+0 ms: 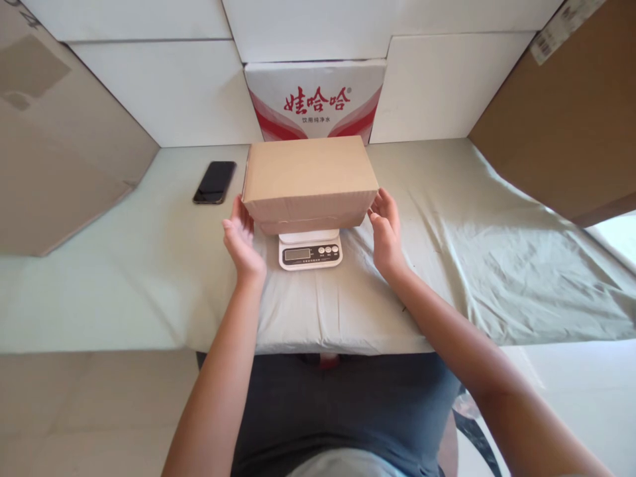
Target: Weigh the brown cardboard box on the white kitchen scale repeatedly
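Observation:
A closed brown cardboard box (311,173) sits over a white digital kitchen scale (311,255), covering most of its platform. The scale's display and buttons face me, and no digits can be read. My left hand (243,242) is at the box's left end, slightly blurred, its fingers partly hidden along the side. At the lower right corner, my right hand (387,232) has its fingers curled against the box. Both hands hold the box between them. Whether its full weight rests on the scale I cannot tell.
A black phone (214,182) lies left of the box on the pale green cloth (149,285). White cartons (163,93) line the back, one printed with red lettering (317,101). Large brown cartons stand at the left (64,146) and right (566,126).

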A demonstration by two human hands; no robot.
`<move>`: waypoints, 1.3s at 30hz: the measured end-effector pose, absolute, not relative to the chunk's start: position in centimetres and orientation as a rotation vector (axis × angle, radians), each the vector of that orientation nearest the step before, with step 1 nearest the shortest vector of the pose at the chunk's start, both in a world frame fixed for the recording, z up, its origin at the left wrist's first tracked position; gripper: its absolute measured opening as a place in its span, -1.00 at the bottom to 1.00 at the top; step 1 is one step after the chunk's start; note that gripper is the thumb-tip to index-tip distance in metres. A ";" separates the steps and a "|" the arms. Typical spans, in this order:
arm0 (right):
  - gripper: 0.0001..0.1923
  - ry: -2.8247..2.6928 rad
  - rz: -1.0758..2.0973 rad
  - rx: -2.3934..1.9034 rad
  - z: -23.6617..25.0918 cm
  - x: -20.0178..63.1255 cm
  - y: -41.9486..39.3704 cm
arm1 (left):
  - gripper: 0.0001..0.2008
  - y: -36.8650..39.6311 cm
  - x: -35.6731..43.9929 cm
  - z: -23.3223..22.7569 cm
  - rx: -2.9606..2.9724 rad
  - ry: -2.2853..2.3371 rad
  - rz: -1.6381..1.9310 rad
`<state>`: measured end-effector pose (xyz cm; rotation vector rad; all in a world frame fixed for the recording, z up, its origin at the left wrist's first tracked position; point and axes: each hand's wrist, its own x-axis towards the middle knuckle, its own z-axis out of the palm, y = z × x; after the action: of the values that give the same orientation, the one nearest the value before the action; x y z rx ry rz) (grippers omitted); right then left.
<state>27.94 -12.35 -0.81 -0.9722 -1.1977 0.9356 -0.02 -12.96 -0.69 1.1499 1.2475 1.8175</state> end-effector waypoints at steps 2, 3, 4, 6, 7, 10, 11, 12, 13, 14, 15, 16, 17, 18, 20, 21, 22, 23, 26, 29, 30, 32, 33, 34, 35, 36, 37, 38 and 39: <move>-0.26 -1.206 0.951 -0.972 -0.9 28.0 -12.2 | 0.01 -12.4 0.1 -0.8 1.119 1.229 1.829; -0.27 -1.214 0.959 -0.971 -0.9 28.0 -12.2 | 0.02 -12.2 0.3 -0.8 1.099 1.224 1.836; -0.28 -1.225 0.964 -0.969 -0.8 28.0 -12.2 | 0.03 -12.0 0.4 -0.8 1.077 1.224 1.843; -0.29 -1.254 0.965 -0.965 -0.6 28.0 -12.3 | 0.03 -11.9 0.7 -0.8 1.037 1.235 1.855; -0.30 -1.268 0.963 -0.961 -0.5 27.9 -12.4 | 0.04 -11.9 0.9 -0.7 1.026 1.241 1.859; -0.28 -1.274 0.966 -0.939 -0.5 27.8 -12.5 | 0.06 -12.1 1.3 -0.5 1.043 1.249 1.864; -0.27 -1.263 0.971 -0.931 -0.6 27.7 -12.5 | 0.06 -12.2 1.4 -0.4 1.055 1.251 1.862; -0.26 -1.247 0.974 -0.925 -0.7 27.8 -12.4 | 0.07 -12.3 1.5 -0.4 1.061 1.256 1.861; -0.25 -1.231 0.975 -0.921 -0.9 27.8 -12.2 | 0.07 -12.4 1.6 -0.3 1.061 1.264 1.860; -0.25 -1.218 0.975 -0.919 -1.2 27.9 -12.1 | 0.08 -12.4 1.7 -0.3 1.056 1.270 1.859; -0.25 -1.207 0.973 -0.919 -1.4 27.9 -11.9 | 0.08 -12.4 1.8 -0.3 1.049 1.275 1.863; -0.24 -1.201 0.971 -0.920 -1.6 28.0 -11.7 | 0.08 -12.4 1.9 -0.3 1.041 1.275 1.870; -0.23 -1.198 0.969 -0.920 -1.7 28.0 -11.6 | 0.08 -12.4 1.9 -0.3 1.037 1.272 1.879; -0.22 -1.198 0.970 -0.916 -1.7 28.0 -11.6 | 0.07 -12.4 2.0 -0.3 1.037 1.265 1.890; -0.21 -1.202 0.986 -0.898 -1.3 27.9 -11.8 | 0.03 -12.6 2.1 -0.3 1.048 1.247 1.921; -0.20 -1.208 1.002 -0.885 -1.0 27.8 -12.0 | 0.01 -12.7 2.2 -0.2 1.048 1.237 1.941; -0.20 -1.214 1.017 -0.873 -0.5 27.7 -12.3 | -0.01 -13.0 2.3 -0.1 1.040 1.226 1.962; -0.21 -1.221 1.029 -0.863 -0.1 27.5 -12.7 | -0.03 -13.4 2.3 0.0 1.026 1.216 1.980; -0.21 -1.267 1.024 -0.845 1.2 27.0 -13.7 | -0.12 -14.7 2.3 0.3 0.981 1.217 2.001; -0.24 -1.336 0.990 -0.808 1.7 26.5 -14.2 | -0.16 -15.6 2.3 0.4 0.963 1.242 1.962; -0.26 -1.354 0.978 -0.794 1.7 26.3 -14.1 | -0.15 -15.6 2.3 0.3 0.958 1.250 1.944; -0.30 -1.375 0.963 -0.782 1.6 26.0 -13.9 | -0.13 -15.4 2.4 0.2 0.956 1.261 1.918; -0.30 -1.376 0.957 -0.790 1.6 25.8 -13.7 | -0.13 -15.2 2.5 0.1 0.956 1.262 1.915; -0.30 -1.376 0.953 -0.805 1.5 25.7 -13.6 | -0.13 -15.0 2.5 0.1 0.954 1.258 1.916; -0.30 -1.375 0.951 -0.823 1.5 25.5 -13.5 | -0.13 -14.8 2.6 0.2 0.952 1.248 1.920; -0.28 -1.376 0.948 -0.838 1.5 25.4 -13.4 | -0.14 -14.5 2.5 0.3 0.954 1.232 1.925; -0.26 -1.379 0.941 -0.851 1.6 25.3 -13.3 | -0.14 -14.4 2.5 0.5 0.959 1.213 1.931; -0.25 -1.388 0.930 -0.857 1.7 25.3 -13.1 | -0.15 -14.2 2.4 0.8 0.971 1.192 1.933; -0.23 -1.401 0.915 -0.858 2.0 25.3 -12.9 | -0.18 -14.0 2.2 1.3 0.986 1.172 1.931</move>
<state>25.29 -12.89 1.95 -0.8584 -1.4015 0.9153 2.24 -14.02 1.30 0.9860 1.1722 1.9307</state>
